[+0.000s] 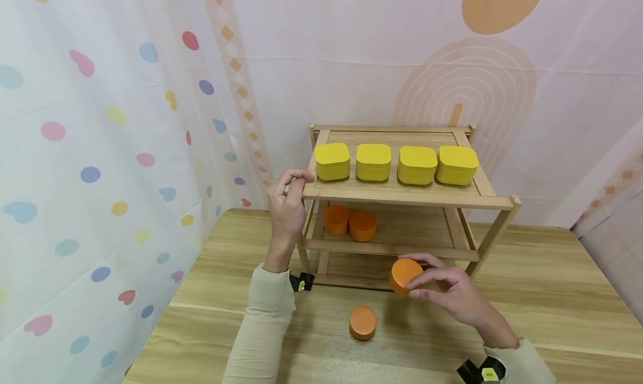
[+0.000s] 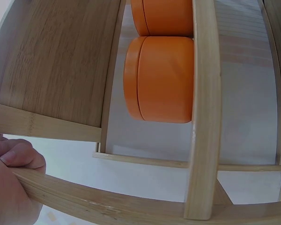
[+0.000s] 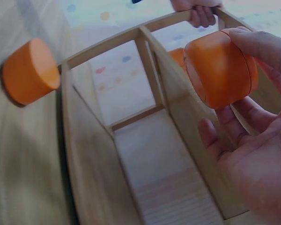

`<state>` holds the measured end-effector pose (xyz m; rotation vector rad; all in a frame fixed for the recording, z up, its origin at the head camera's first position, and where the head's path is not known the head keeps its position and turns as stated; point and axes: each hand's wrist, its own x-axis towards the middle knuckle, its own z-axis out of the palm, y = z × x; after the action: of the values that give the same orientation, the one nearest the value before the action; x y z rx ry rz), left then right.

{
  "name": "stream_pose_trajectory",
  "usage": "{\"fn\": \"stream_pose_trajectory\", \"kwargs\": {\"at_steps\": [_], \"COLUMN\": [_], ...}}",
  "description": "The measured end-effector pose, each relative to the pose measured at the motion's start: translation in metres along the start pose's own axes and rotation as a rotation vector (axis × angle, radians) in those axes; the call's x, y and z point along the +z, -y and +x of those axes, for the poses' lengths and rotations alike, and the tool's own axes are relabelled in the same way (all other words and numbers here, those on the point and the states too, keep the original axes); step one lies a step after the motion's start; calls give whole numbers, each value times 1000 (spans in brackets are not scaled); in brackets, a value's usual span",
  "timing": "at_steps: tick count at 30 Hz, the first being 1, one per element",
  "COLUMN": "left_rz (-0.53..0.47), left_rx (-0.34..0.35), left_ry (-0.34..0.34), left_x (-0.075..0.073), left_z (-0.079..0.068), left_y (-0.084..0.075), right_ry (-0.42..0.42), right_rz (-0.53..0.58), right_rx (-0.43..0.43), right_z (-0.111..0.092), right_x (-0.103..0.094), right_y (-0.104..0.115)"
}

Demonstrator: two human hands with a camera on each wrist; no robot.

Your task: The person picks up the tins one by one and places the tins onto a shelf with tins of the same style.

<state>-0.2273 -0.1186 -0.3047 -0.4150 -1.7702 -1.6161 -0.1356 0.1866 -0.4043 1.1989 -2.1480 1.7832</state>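
Note:
My right hand pinches a round orange tin between thumb and fingers, in front of the wooden rack's lower right part. In the right wrist view the same orange tin shows its lid seam near the fingertips. My left hand grips the front left corner of the rack, fingers over its top rail. Two more orange tins sit side by side at the left of the middle shelf. Another orange tin stands on the table in front of the rack.
Several yellow rounded-square tins stand in a row on the top shelf. The rack's bottom shelf lies low over the wood-grain table. A patterned curtain hangs behind and on the left.

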Motion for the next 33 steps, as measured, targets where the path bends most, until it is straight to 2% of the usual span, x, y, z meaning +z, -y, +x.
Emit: {"fn": "stream_pose_trajectory", "kwargs": {"at_steps": [6, 14, 21, 28, 33], "left_rz": [-1, 9, 10, 4, -1], "left_rx": [0, -27, 2, -10, -27], "left_ry": [0, 2, 6, 7, 13], "left_x": [-1, 0, -2, -1, 0], "left_z": [0, 1, -1, -1, -2], "left_y": [0, 0, 2, 0, -2], "right_ry": [11, 9, -35, -53, -76], "right_rz": [24, 18, -63, -75, -106], "right_rx": [-64, -50, 31, 141, 280], "right_z": [11, 25, 37, 48, 55], "right_x": [-5, -10, -15, -17, -17], "right_y": [5, 7, 10, 8, 8]}}
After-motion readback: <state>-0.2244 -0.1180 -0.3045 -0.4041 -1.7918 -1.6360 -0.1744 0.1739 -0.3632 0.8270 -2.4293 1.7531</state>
